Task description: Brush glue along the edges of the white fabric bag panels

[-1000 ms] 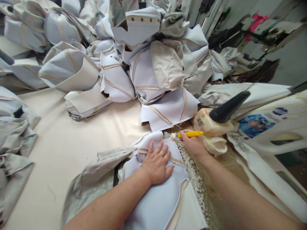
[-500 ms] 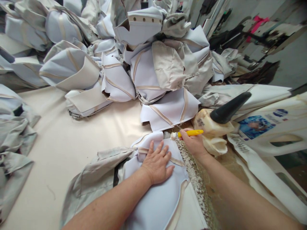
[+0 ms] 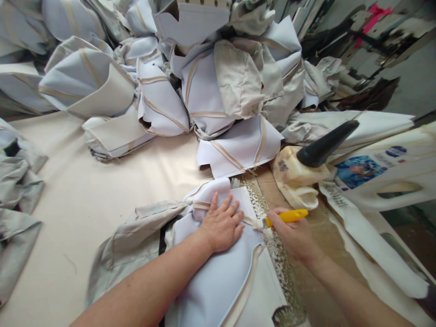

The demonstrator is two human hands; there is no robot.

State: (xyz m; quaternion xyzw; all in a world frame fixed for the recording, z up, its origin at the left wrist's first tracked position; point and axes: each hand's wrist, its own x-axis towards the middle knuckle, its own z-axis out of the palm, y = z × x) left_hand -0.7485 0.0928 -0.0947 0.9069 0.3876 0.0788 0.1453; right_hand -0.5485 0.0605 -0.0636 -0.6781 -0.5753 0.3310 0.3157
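Yellow brush (image 3: pixel 288 216) at the pale panel (image 3: pixel 211 272), on its two o'clock edge: smearing risk.
The left hand (image 3: pixel 223 225) lies spread on the panel; the right hand (image 3: pixel 294 234) pinches the brush. Weak palm pressure could let fabric slide, bristles (image 3: pixel 261 224) straying over tan tape (image 3: pixel 250 221).

Left hand (image 3: pixel 222 225) palm down and flat, fingers slightly spread and pointing forward, thumb out to the right, left forearm (image 3: pixel 153 278) slanting in from below, right hand (image 3: pixel 293 234) curled in a pinch grip, right forearm (image 3: pixel 354 290) slanting up from lower right, both forearms bare
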